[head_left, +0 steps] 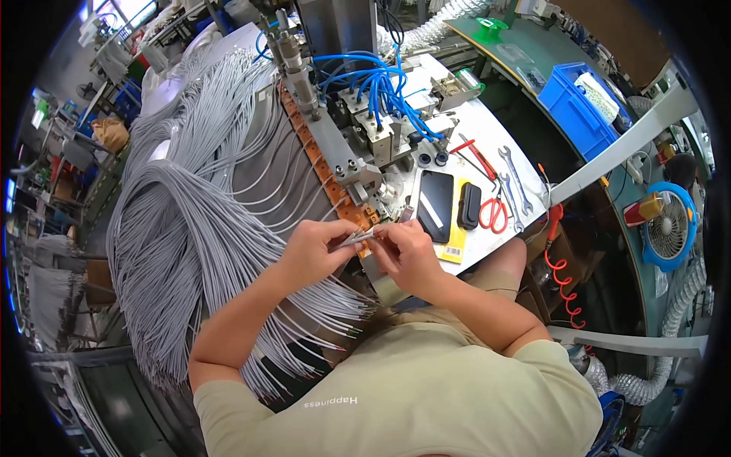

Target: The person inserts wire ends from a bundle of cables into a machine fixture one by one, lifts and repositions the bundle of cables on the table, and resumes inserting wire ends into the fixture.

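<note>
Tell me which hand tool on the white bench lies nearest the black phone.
The red-handled scissors, just right of the phone past a black case; the wrenches and red pliers lie farther off.

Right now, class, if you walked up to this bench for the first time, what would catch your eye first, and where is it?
First, the great sheaf of grey cables draped over the left of the bench, ends fanned toward the person. At the centre, the left hand and right hand meet, pinching a few cable ends between them. Behind them stands a metal machine with bright blue hoses, and red-handled scissors lie to the right.
</note>
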Available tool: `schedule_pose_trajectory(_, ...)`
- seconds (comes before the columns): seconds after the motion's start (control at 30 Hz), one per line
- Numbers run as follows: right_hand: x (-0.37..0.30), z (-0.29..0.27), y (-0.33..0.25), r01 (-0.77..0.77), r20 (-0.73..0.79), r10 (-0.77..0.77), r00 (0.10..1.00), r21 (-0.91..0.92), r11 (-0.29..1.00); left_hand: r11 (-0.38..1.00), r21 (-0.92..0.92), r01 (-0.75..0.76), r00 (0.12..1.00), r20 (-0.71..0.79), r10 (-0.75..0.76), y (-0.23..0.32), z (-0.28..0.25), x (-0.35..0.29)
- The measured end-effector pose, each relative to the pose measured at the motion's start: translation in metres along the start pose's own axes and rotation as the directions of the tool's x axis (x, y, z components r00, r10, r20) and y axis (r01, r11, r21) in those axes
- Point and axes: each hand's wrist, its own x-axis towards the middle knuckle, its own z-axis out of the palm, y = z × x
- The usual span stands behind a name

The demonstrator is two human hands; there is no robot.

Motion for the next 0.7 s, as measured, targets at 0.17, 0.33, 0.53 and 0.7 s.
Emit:
schedule_pose_trajectory(0.17,0.001,-0.006,0.006,-0.024,0.1,0.02,0.995,0.04,0.999,0.998,-0.064,0.002,1.0,0.02,0.0,-0.003,0.003,-0.001)
schedule_pose_trajectory(0.33,0.005,-0.01,0.006,-0.041,0.13,0.03,0.991,0.078,0.996,0.982,0.106,-0.154,0.985,-0.058,0.161,-0.007,0.004,0.0)
schedule_pose_trajectory(0.53,0.008,-0.015,0.007,-0.037,0.176,0.018,0.984,0.104,0.994,0.963,0.17,-0.211,0.975,-0.035,0.22,-0.002,0.001,0.002)
schedule_pose_trajectory(0.7,0.012,-0.008,0.023,0.178,0.118,-0.197,0.973,0.151,0.972,0.982,-0.176,0.074,0.992,0.112,-0.055,0.004,-0.003,0.002)
